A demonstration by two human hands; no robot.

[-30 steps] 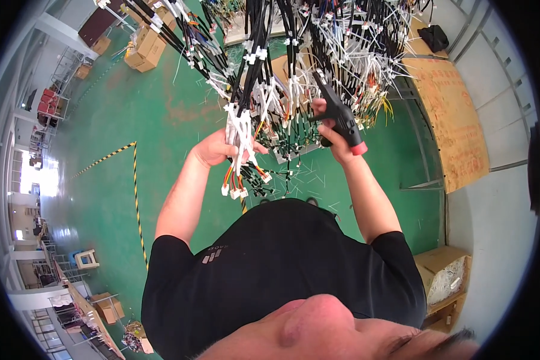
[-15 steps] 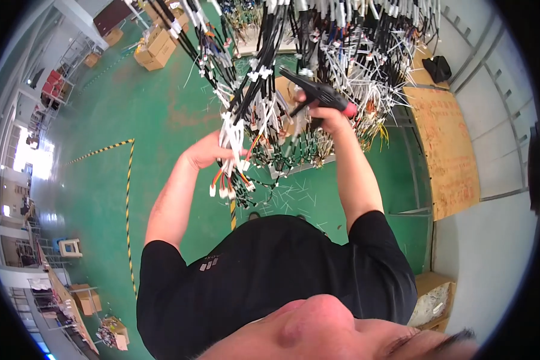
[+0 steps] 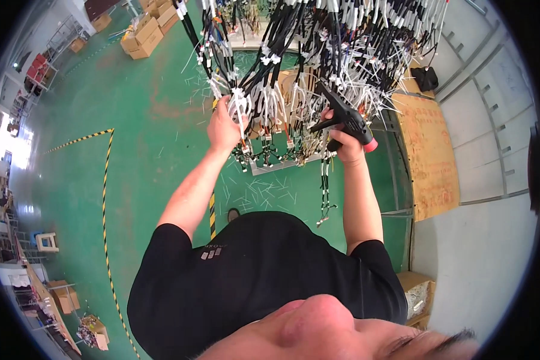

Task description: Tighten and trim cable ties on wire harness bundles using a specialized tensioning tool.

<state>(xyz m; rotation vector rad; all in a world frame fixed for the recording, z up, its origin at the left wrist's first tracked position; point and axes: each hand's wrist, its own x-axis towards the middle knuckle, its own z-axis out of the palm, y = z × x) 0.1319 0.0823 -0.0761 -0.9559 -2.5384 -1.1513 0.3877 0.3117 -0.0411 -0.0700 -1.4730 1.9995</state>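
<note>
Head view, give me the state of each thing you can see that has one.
Left hand: curled about white wires; firmness of grip unclear.
Black tool: gripped in right hand, nose pointing away from the body.
Wire bundles: hanging.
White strips: scattered on green floor.
Stool: upright.
Cardboard box, lower right: open, pale material inside.

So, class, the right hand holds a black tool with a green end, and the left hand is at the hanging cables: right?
The end is red, not green, in the head view; the right hand does hold the black tool, and the left hand is at the hanging cables.
</note>
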